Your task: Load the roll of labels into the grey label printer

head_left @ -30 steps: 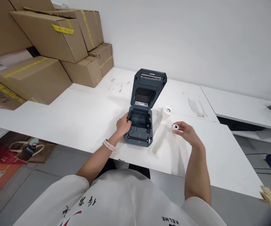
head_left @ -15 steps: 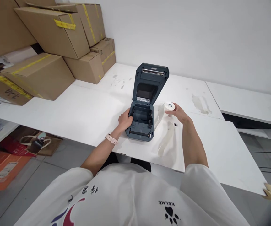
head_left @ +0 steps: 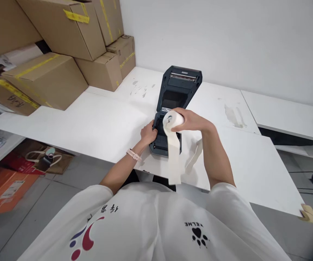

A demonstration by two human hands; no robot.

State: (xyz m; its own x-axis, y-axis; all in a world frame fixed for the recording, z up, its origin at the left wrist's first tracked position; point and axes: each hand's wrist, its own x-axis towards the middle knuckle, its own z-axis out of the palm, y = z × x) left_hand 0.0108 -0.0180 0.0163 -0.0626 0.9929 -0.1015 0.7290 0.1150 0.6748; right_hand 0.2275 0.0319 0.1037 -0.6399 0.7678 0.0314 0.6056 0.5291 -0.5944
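Note:
A dark label printer (head_left: 160,145) stands on the white table with its lid (head_left: 182,84) raised. At its left side, my left hand (head_left: 148,133) grips the edge of the base, thumb over the rim. My right hand (head_left: 191,120) is closed around a white paper roll (head_left: 173,119) held above the printer's open bay. From the roll a loose paper strip (head_left: 174,159) hangs down past the printer's front. Part of the bay is hidden behind the roll, strip and hand. Right of the printer, another curled paper strip (head_left: 194,156) lies on the table.
Cardboard boxes (head_left: 54,78) with yellow tape are stacked on the table's left. A white wall (head_left: 221,43) closes off the back. The table's front edge runs close to my body. An orange box (head_left: 9,188) and a bag (head_left: 46,159) sit below at left.
My right hand has lifted the paper roll off the table and brought it left over the printer, its strip now hanging. My left hand still grips the printer's side.

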